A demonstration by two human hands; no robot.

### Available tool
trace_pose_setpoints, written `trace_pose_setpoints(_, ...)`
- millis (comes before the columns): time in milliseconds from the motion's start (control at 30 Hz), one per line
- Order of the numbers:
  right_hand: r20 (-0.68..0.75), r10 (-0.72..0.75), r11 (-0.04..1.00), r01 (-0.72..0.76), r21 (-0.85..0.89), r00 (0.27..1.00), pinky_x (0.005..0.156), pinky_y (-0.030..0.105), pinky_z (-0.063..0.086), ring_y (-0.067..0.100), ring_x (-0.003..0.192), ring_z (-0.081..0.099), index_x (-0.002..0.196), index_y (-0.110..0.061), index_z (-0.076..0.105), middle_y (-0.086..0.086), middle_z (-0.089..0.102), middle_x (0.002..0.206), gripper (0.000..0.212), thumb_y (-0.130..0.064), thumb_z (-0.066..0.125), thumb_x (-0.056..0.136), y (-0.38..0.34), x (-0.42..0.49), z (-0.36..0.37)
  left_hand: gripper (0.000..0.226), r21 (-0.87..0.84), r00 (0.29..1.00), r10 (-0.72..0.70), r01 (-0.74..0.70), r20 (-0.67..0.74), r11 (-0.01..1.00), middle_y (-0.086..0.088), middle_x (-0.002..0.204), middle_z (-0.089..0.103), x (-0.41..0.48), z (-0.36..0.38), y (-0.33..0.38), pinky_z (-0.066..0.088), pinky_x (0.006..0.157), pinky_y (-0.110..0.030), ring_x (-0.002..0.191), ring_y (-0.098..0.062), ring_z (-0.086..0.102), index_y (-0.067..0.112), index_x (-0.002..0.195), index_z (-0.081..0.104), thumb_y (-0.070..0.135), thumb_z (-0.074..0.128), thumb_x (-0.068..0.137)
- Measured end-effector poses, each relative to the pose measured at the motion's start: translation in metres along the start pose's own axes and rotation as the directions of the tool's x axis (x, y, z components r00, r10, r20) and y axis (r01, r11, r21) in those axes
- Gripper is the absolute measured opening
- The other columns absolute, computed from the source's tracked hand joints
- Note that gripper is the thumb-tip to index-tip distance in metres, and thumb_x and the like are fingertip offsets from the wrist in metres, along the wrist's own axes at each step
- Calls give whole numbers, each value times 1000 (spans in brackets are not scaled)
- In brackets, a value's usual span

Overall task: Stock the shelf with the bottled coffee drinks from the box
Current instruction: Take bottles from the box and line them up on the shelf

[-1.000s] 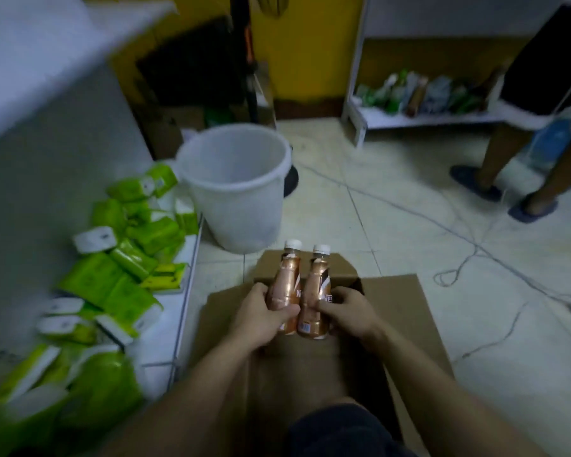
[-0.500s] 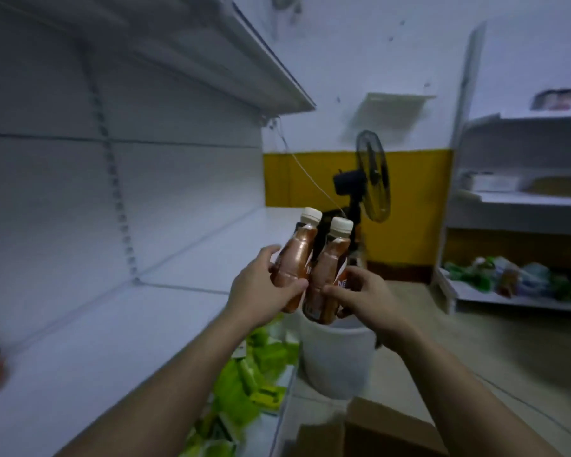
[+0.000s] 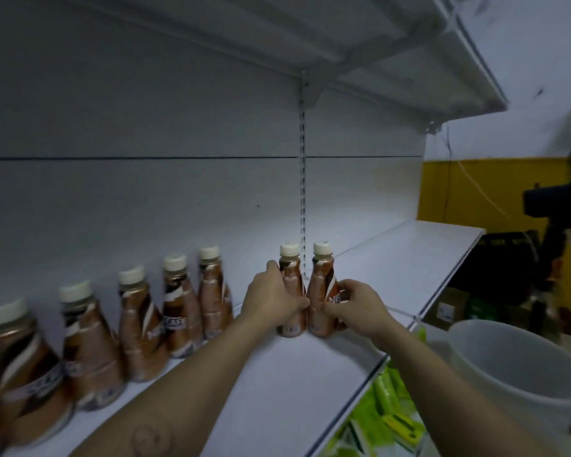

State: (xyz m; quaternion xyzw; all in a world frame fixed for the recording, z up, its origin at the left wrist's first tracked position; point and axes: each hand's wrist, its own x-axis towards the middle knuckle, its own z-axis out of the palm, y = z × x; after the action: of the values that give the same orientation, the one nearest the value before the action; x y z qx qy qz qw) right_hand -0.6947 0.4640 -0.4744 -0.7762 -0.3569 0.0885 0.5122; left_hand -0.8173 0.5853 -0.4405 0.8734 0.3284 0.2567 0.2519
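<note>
Two brown bottled coffee drinks with cream caps stand upright side by side on the white shelf (image 3: 406, 255). My left hand (image 3: 271, 300) is wrapped around the left bottle (image 3: 291, 278). The right bottle (image 3: 323, 282) is gripped by my right hand (image 3: 355, 305). Both bottle bases rest on the shelf board. To their left, a row of several matching bottles (image 3: 182, 301) lines the back panel, running toward the near left corner. The box is out of view.
An upper shelf (image 3: 393, 54) overhangs the bottles. A white plastic bucket (image 3: 515, 367) stands on the floor at the right, green packets (image 3: 386, 407) lie on the lower shelf, and a fan (image 3: 567, 206) stands past the shelf end.
My hands carried the two bottles from over the box up and left onto the shelf, setting them beside the existing row. The view swung from the floor to the shelf.
</note>
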Motion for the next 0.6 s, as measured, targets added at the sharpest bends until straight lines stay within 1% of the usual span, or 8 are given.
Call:
trace_pose_setpoints(67, 27, 5, 1000, -5, 8, 1000, 66, 50, 61, 27, 76, 71, 83, -21, 64, 3, 70, 81, 35, -38, 72, 53, 1, 5, 5, 63, 1, 1000, -10, 10, -1, 1000, -7, 111, 62, 7, -6, -1, 53, 79, -36, 99, -26, 63, 14, 112, 46, 38, 82, 67)
trace_pose_setpoints(133, 51, 26, 999, -27, 21, 998, 66, 50, 61, 29, 79, 70, 85, -22, 61, 5, 68, 85, 40, -39, 70, 50, -1, 9, 7, 65, -21, 999, 51, -51, -9, 998, -6, 110, 63, 18, -15, 3, 55, 82, -40, 97, -25, 63, 16, 117, 42, 37, 82, 69)
trace_pose_setpoints(200, 81, 33, 999, -34, 16, 996, 67, 49, 62, 30, 82, 69, 87, -24, 58, 6, 67, 89, 42, -38, 70, 49, -3, 11, 8, 65, 13, 991, 132, -132, -12, 991, -6, 111, 63, 29, -29, 12, 55, 83, -40, 95, -24, 63, 19, 124, 42, 33, 80, 73)
trace_pose_setpoints(267, 93, 29, 999, -31, 19, 995, 67, 49, 62, 30, 83, 69, 89, -24, 58, 7, 66, 92, 42, -38, 72, 52, -5, 14, 11, 54, 155, 981, 190, -192, 26, 969, -5, 110, 63, 39, -43, 21, 53, 78, -36, 93, -24, 61, 20, 121, 50, 29, 78, 76)
trace_pose_setpoints(333, 92, 20, 1000, -21, 9, 996, 68, 46, 62, 27, 84, 69, 97, -22, 59, 5, 66, 95, 39, -32, 75, 64, -6, 18, 17, 44, 338, 971, 222, -238, 86, 911, -3, 107, 64, 47, -55, 25, 51, 74, -35, 91, -23, 59, 19, 113, 55, 30, 76, 77)
trace_pose_setpoints(400, 87, 8, 1000, -8, 1, 996, 69, 40, 62, 21, 85, 67, 107, -19, 60, 2, 66, 97, 36, -26, 74, 75, -7, 22, 26, 42, 465, 968, 220, -251, 121, 849, -2, 101, 63, 54, -67, 22, 50, 73, -34, 89, -22, 59, 19, 109, 57, 35, 77, 75)
trace_pose_setpoints(533, 113, -25, 1000, 23, 18, 993, 86, 39, 59, 19, 98, 65, 126, -21, 57, 0, 67, 112, 48, -30, 73, 81, -14, 31, 58, 42, 685, 967, 247, -226, 69, 693, -3, 96, 65, 65, -85, 3, 46, 73, -33, 86, -23, 61, 20, 103, 60, 46, 74, 73)
trace_pose_setpoints(600, 143, -29, 999, 26, 20, 989, 92, 39, 55, 20, 101, 65, 130, -22, 55, 0, 66, 113, 49, -30, 71, 84, -19, 38, 76, 40, 724, 965, 260, -205, 36, 659, -4, 96, 64, 68, -85, -9, 47, 71, -32, 83, -23, 59, 19, 104, 60, 46, 70, 77)
